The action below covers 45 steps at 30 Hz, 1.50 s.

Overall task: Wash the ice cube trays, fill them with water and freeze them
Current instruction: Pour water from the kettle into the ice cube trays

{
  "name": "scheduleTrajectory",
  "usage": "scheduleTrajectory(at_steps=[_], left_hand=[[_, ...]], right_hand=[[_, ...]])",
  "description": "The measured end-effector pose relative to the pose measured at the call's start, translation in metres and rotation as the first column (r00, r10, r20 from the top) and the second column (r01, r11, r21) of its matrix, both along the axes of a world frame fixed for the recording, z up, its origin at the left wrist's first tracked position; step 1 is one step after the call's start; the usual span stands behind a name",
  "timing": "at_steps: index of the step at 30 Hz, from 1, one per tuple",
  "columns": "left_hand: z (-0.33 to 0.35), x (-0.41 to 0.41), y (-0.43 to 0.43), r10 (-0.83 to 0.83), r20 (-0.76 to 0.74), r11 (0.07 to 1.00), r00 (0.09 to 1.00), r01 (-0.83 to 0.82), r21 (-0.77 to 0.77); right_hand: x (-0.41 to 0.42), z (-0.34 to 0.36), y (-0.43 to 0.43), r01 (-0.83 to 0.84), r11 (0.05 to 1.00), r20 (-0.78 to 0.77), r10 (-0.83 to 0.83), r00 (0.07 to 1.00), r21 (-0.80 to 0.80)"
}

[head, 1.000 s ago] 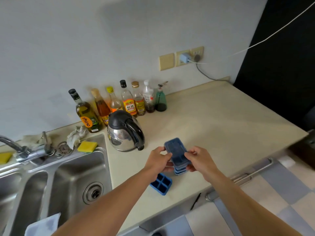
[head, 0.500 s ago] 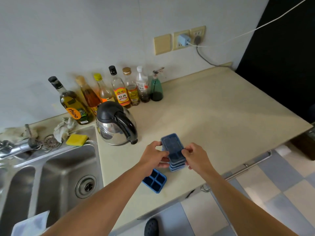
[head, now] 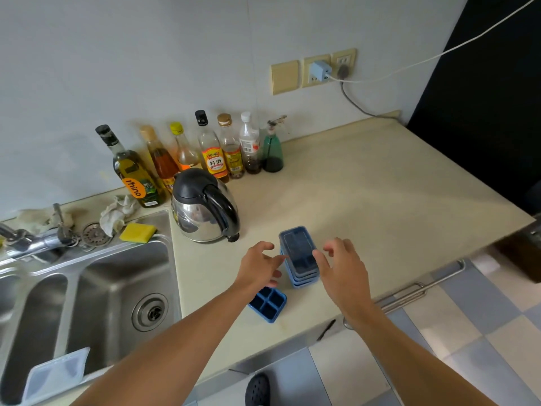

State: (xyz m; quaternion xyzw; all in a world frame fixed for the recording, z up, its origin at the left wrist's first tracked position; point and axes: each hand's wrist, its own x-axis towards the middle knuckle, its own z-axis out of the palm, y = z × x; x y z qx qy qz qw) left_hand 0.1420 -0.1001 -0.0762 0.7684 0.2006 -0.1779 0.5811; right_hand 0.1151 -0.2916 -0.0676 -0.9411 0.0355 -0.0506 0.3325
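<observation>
Your left hand [head: 257, 268] and right hand [head: 342, 268] have released the tray stack [head: 300, 253] beside the kettle [head: 205, 206], fingers spread. Washing likely comes next.

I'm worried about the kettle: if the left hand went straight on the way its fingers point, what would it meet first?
Most likely the stack of blue ice cube trays, right ahead of the left hand; the kettle stands off that line.

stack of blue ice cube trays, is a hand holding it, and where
Neither grips it. The stack of blue plastic ice cube trays stands on the beige counter, left hand and right hand open on either side, fingers spread; touch cannot be told.
</observation>
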Motion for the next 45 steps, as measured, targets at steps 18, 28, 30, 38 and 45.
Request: scheduleTrajectory(at_steps=[18, 28, 30, 38, 45], left_hand=[[-0.048, -0.055, 0.078, -0.062, -0.055, 0.941, 0.997, 0.076, 0.329], [-0.048, -0.049, 0.078, 0.035, -0.091, 0.971, 0.995, -0.012, 0.238], [-0.049, -0.048, 0.077, 0.020, -0.096, 0.972, 0.995, 0.003, 0.235], [-0.051, -0.047, 0.075, -0.030, -0.139, 0.980, 0.990, 0.057, 0.191], [-0.046, -0.050, 0.067, -0.016, -0.111, 0.976, 0.994, 0.040, 0.213]], right_hand=[[-0.050, -0.068, 0.076, -0.415, 0.888, -0.440, 0.299, 0.847, -0.196], [-0.048, -0.068, 0.084, -0.349, 0.930, -0.446, 0.266, 0.855, -0.113], [-0.047, -0.068, 0.083, -0.336, 0.937, -0.450, 0.262, 0.854, -0.092], [-0.047, -0.068, 0.077, -0.315, 0.947, -0.446, 0.257, 0.857, -0.059], [-0.049, -0.068, 0.075, -0.303, 0.950, -0.438, 0.241, 0.866, -0.076]])
